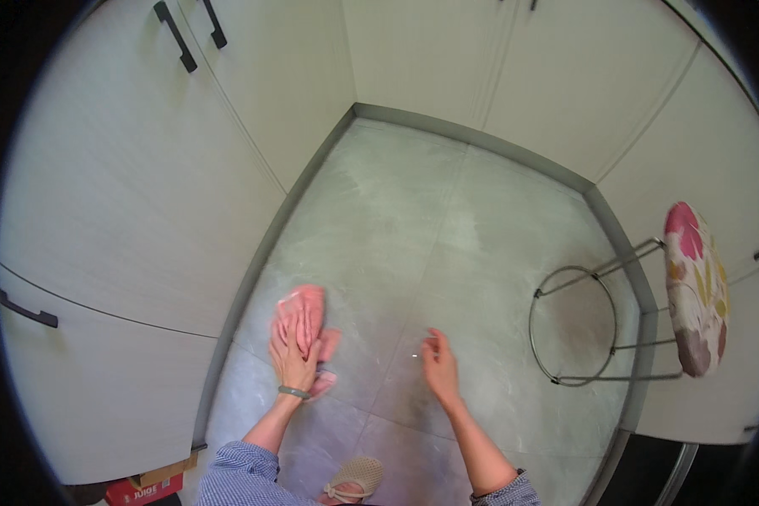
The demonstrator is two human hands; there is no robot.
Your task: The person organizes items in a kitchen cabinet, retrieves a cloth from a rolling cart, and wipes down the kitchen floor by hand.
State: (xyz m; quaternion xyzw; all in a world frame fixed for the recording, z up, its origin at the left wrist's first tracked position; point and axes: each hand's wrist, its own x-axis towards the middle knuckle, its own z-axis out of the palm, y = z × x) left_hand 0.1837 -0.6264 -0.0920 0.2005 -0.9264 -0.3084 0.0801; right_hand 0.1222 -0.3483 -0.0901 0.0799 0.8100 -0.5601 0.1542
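Observation:
My left hand (296, 365), with a bangle at its wrist, presses on a crumpled pink cloth (303, 307). Folds of the cloth bunch around the fingers and stick out beside the palm. Under both lies the grey tiled floor (411, 246), close to the left cabinet's dark plinth. My right hand (441, 365) is to the right of the cloth, empty, its fingers loosely bent. A tiny white spot (415, 355) shows just left of its fingers; whether it is a scrap or a glint is unclear.
Pale cabinets (133, 190) with black handles line the left and far sides, above a grey plinth (474, 136). On the right stands a metal-legged stool (572, 382) with a floral seat (696, 288). A red carton (145, 492) sits at lower left, near my shod foot (357, 477).

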